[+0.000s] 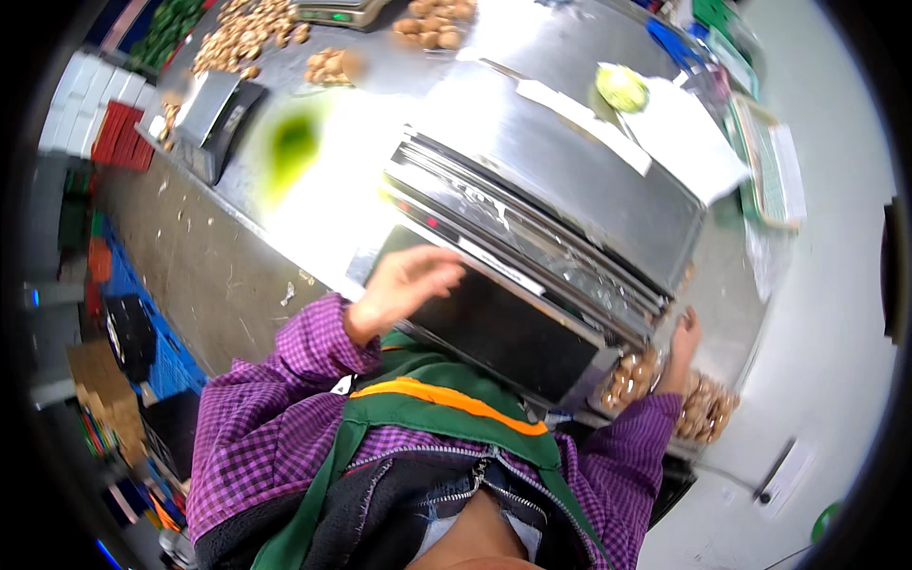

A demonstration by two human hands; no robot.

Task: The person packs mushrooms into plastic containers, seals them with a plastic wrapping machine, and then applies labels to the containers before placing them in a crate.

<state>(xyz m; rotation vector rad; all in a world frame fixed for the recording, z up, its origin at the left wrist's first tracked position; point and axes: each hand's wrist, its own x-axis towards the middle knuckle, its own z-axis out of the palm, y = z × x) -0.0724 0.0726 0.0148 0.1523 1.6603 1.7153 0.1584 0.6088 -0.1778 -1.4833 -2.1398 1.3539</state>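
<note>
A cling-film wrapping machine lies in front of me, with a black front plate and a roll of clear film behind it. My left hand hovers at the left part of the plate, fingers loosely bent, holding nothing. Off the machine's right end is my right hand, its fingers slightly apart and seemingly empty. Film-wrapped packs of brown mushrooms sit around that wrist: one pack to its left, another pack to its right.
Loose mushrooms and a scale are at the back of the metal table. A second scale-like device stands near its left edge. A pale green cabbage rests at the back right, near a green basket. Blue crates stand left.
</note>
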